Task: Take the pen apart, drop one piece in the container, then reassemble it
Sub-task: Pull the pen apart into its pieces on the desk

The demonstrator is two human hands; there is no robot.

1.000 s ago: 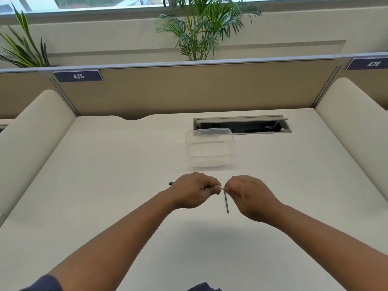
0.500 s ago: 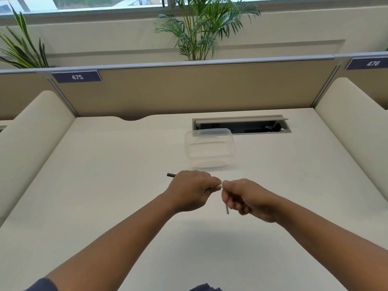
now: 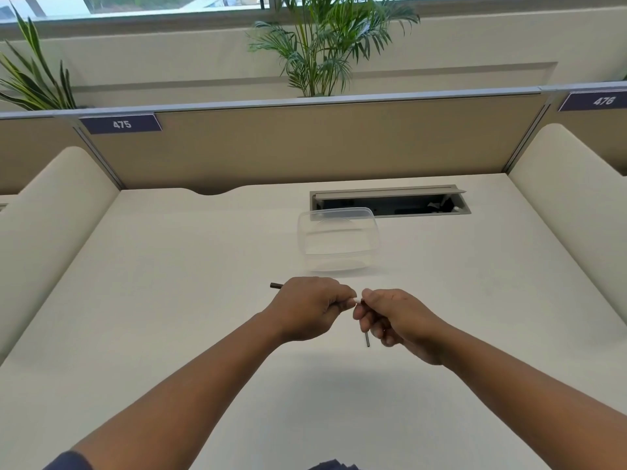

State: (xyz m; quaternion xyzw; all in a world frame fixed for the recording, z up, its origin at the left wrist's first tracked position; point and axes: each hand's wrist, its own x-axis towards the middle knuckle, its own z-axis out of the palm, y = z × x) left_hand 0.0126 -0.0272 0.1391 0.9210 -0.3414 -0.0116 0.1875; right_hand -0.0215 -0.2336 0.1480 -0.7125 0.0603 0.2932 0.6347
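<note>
Currently both hands worked just above the desk [image 3: 169, 300], near its middle. Left hand [image 3: 307, 308] was curled round the pen barrel [image 3: 276, 285], whose dark end stuck out to the left. Right hand [image 3: 395, 315] pinched a thin dark rod [image 3: 366, 338] that hung below the fingers, a white tip showing between the two hands. Risk, as judged: the slim, smooth rod could slip from the pinch and roll. Container [image 3: 337, 240] was clear, thin-walled plastic with rounded corners, apparently empty, just beyond the hands.
</note>
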